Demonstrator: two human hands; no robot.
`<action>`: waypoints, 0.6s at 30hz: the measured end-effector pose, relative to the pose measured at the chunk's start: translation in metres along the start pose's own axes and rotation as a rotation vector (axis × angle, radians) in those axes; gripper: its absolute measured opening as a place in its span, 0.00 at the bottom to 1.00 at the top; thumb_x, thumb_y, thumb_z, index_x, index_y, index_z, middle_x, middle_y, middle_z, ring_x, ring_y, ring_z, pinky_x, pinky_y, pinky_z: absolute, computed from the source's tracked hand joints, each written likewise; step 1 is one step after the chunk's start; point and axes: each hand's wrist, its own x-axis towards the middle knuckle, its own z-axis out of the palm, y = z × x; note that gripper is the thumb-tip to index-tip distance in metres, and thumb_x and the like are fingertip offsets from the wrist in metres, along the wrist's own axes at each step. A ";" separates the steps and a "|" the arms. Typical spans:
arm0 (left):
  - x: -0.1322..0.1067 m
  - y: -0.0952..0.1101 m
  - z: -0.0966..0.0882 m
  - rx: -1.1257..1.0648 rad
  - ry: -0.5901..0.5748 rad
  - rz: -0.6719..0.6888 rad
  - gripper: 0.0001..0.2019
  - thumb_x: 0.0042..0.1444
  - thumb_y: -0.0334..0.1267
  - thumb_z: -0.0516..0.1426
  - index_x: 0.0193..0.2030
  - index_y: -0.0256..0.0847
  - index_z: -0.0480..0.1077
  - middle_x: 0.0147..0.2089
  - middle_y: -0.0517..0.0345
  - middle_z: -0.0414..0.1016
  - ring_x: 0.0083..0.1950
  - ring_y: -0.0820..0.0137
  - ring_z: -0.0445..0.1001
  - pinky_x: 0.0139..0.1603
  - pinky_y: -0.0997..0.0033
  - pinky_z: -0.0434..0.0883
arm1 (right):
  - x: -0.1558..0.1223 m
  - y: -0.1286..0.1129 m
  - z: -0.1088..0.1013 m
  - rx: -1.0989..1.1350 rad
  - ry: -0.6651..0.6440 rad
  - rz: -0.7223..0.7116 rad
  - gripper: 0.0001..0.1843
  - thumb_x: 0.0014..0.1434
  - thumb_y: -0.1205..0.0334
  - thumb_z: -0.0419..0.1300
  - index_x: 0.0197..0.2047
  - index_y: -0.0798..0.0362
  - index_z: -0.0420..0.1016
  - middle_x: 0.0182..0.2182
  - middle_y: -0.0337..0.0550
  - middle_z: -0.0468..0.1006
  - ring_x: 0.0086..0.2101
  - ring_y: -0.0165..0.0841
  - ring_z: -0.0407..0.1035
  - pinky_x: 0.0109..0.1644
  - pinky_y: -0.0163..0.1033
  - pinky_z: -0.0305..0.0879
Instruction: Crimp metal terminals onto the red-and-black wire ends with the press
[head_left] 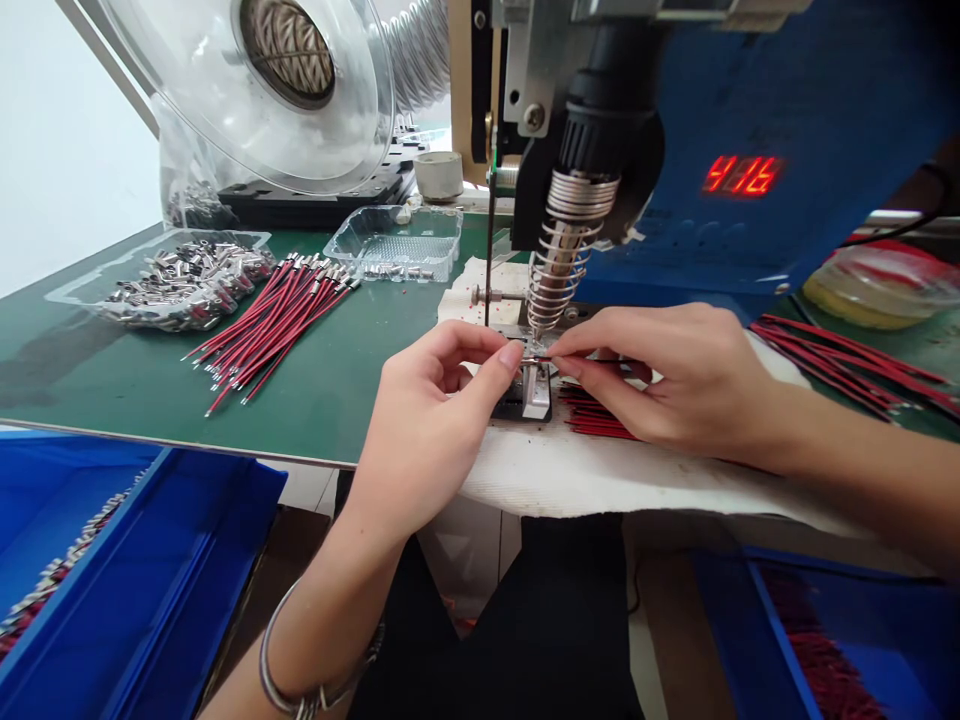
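Under the tip of a soldering iron (pixel 557 265) with a coiled spring round it, my two hands meet. Thumb and index finger of my left hand (pixel 431 420) are pinched at a small metal connector (pixel 531 359), partly hidden by the fingertips. My right hand (pixel 675 375) pinches a thin red and black wire (pixel 622 361), its end at the connector. Just below is a small metal fixture (pixel 536 395). More red and black wires (pixel 596 415) lie on the white cloth (pixel 570 480), partly beneath my right hand.
A tray of metal connectors (pixel 187 285) and a bundle of finished-looking wires (pixel 281 320) lie left. Behind them stand a clear tray (pixel 397 240) and a large spool (pixel 202 80). The blue machine (pixel 750 240) fills the right. Blue bins (pixel 165 560) sit below the table.
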 end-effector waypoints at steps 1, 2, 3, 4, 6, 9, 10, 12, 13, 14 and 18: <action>0.000 0.000 0.000 0.001 0.003 -0.001 0.10 0.68 0.42 0.79 0.40 0.44 0.86 0.27 0.66 0.68 0.26 0.74 0.58 0.26 0.68 0.55 | 0.000 0.000 0.000 0.001 -0.011 0.017 0.11 0.83 0.60 0.63 0.51 0.43 0.90 0.37 0.39 0.93 0.30 0.37 0.83 0.33 0.43 0.71; 0.000 0.000 0.001 0.003 0.004 -0.005 0.11 0.67 0.43 0.80 0.40 0.44 0.86 0.27 0.66 0.69 0.26 0.74 0.58 0.25 0.68 0.55 | 0.000 0.000 -0.001 0.004 -0.021 0.032 0.12 0.83 0.59 0.63 0.51 0.43 0.90 0.37 0.39 0.93 0.29 0.37 0.82 0.32 0.43 0.71; 0.000 0.000 0.001 0.004 0.006 -0.006 0.12 0.66 0.43 0.80 0.40 0.44 0.86 0.27 0.66 0.69 0.26 0.74 0.58 0.25 0.68 0.55 | 0.000 0.000 -0.001 0.008 -0.029 0.042 0.12 0.83 0.58 0.63 0.51 0.43 0.90 0.36 0.40 0.93 0.29 0.38 0.82 0.32 0.44 0.72; 0.000 0.000 0.001 0.003 0.007 -0.006 0.12 0.65 0.44 0.81 0.40 0.44 0.86 0.27 0.66 0.69 0.26 0.73 0.58 0.25 0.68 0.55 | 0.000 0.000 -0.002 0.013 -0.036 0.047 0.12 0.83 0.58 0.62 0.51 0.43 0.90 0.36 0.40 0.93 0.29 0.38 0.82 0.33 0.44 0.73; 0.000 0.001 0.001 0.004 0.008 -0.003 0.12 0.65 0.44 0.81 0.40 0.44 0.86 0.28 0.65 0.70 0.26 0.73 0.59 0.25 0.68 0.55 | 0.000 0.000 -0.003 0.017 -0.041 0.048 0.12 0.82 0.59 0.62 0.51 0.43 0.90 0.36 0.40 0.93 0.29 0.38 0.82 0.34 0.44 0.74; 0.000 0.001 0.002 0.010 0.012 -0.003 0.12 0.66 0.43 0.80 0.39 0.44 0.86 0.29 0.64 0.73 0.26 0.74 0.59 0.25 0.68 0.55 | 0.000 0.000 -0.003 0.014 -0.042 0.044 0.13 0.82 0.60 0.62 0.51 0.43 0.90 0.37 0.41 0.93 0.30 0.38 0.82 0.34 0.44 0.74; 0.000 0.001 0.002 0.014 0.011 -0.006 0.11 0.66 0.43 0.80 0.39 0.43 0.85 0.29 0.64 0.74 0.26 0.74 0.59 0.25 0.67 0.54 | 0.000 0.001 -0.003 0.013 -0.039 0.039 0.13 0.81 0.60 0.61 0.51 0.43 0.90 0.37 0.40 0.93 0.30 0.38 0.82 0.34 0.44 0.74; 0.000 0.002 0.002 0.014 0.007 -0.004 0.11 0.67 0.42 0.79 0.40 0.43 0.85 0.32 0.63 0.77 0.26 0.75 0.59 0.25 0.67 0.52 | 0.000 0.001 -0.003 0.012 -0.026 0.014 0.12 0.81 0.62 0.62 0.50 0.43 0.89 0.37 0.40 0.93 0.30 0.38 0.82 0.34 0.43 0.73; 0.000 0.001 0.003 0.011 0.000 -0.002 0.11 0.68 0.42 0.79 0.40 0.43 0.85 0.34 0.62 0.80 0.27 0.75 0.58 0.25 0.66 0.52 | 0.000 0.001 -0.003 0.011 -0.016 -0.002 0.12 0.81 0.63 0.62 0.50 0.44 0.89 0.37 0.40 0.93 0.30 0.37 0.82 0.33 0.43 0.72; 0.000 0.001 0.003 0.002 -0.005 -0.002 0.11 0.68 0.42 0.79 0.40 0.43 0.84 0.36 0.61 0.82 0.27 0.76 0.58 0.25 0.66 0.51 | 0.001 0.000 -0.003 0.010 -0.008 -0.016 0.12 0.81 0.64 0.62 0.50 0.44 0.89 0.37 0.39 0.93 0.30 0.37 0.82 0.33 0.43 0.72; 0.000 -0.002 0.002 -0.069 0.019 0.001 0.19 0.71 0.50 0.79 0.39 0.45 0.78 0.37 0.61 0.83 0.26 0.75 0.59 0.25 0.65 0.53 | 0.001 0.000 -0.002 0.019 -0.017 -0.008 0.12 0.82 0.64 0.62 0.50 0.44 0.89 0.38 0.39 0.93 0.31 0.37 0.83 0.33 0.43 0.72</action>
